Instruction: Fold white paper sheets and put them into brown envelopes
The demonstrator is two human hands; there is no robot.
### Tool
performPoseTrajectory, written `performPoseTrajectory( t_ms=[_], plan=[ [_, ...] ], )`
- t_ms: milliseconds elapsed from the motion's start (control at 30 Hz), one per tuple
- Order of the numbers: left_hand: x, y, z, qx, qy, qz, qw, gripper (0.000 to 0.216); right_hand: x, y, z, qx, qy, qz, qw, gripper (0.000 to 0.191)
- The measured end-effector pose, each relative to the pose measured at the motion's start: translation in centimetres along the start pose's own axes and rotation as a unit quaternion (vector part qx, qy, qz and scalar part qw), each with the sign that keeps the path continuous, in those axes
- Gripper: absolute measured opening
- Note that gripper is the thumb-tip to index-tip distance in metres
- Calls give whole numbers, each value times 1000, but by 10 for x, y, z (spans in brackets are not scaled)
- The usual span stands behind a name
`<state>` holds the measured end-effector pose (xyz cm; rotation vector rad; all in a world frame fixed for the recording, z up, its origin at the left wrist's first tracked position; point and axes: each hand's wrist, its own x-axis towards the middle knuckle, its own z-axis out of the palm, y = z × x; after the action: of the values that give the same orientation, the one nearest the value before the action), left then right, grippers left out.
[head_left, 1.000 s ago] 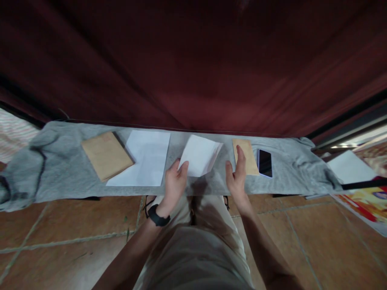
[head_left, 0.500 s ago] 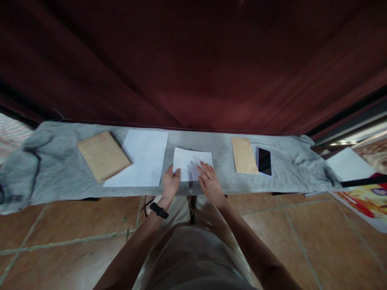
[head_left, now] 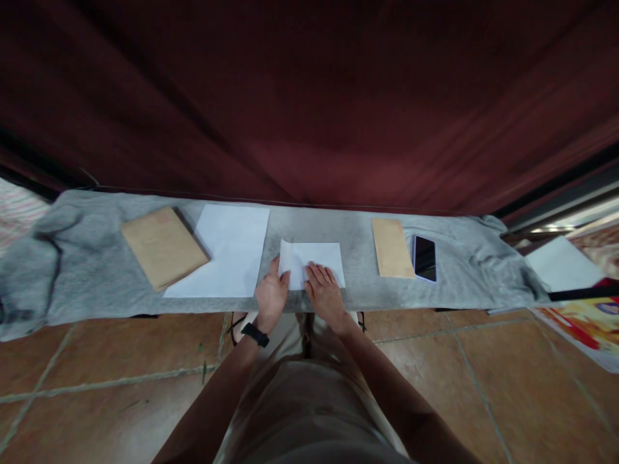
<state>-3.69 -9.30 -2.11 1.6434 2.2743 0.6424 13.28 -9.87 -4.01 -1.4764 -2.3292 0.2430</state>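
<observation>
A folded sheet of white paper (head_left: 316,252) lies on the grey cloth in front of me, its left end curling up and over to the right. My left hand (head_left: 271,291) pinches that raised end near its lower corner, thumb on the right. With fingers stretched out, my right hand (head_left: 324,291) lies flat on the middle of the paper. Left of it are a stack of white sheets (head_left: 232,251) and, partly on top, a stack of brown envelopes (head_left: 164,248). A single brown envelope (head_left: 393,248) lies to the right.
A phone (head_left: 425,258) lies right of the single envelope. Grey cloth (head_left: 474,264) covers the narrow bench, wrinkled at both ends. A dark red curtain (head_left: 309,116) hangs along its far edge. At the far right are a white sheet (head_left: 563,264) and a colourful printed package (head_left: 590,322).
My left hand has lifted the paper's left end and bent it over toward the right. My right hand has slid left and slightly down across the paper.
</observation>
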Motion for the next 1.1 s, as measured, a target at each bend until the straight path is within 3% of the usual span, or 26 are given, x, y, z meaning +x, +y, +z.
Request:
performPoseTrajectory(
  t_ms=[200,367,433,567,733,1100],
  plan=[
    [0,-7,1,-8,37,55,998,51,-5,7,-1,-8,9,43,999,47],
    [-5,10,-2,39,84,144,985,47,-7,7,0,-13,15,52,998,48],
    [-6,21,6,19,57,200,978,48,-8,6,1,-15,16,52,998,49],
    [-3,39,32,-20,-55,305,951,52,-10,8,4,-20,18,42,999,52],
    [3,41,47,-1,-73,312,947,60,-10,9,5,-20,19,35,999,57],
    [16,18,35,83,-42,269,959,61,-9,7,3,-23,30,47,998,47]
  ],
)
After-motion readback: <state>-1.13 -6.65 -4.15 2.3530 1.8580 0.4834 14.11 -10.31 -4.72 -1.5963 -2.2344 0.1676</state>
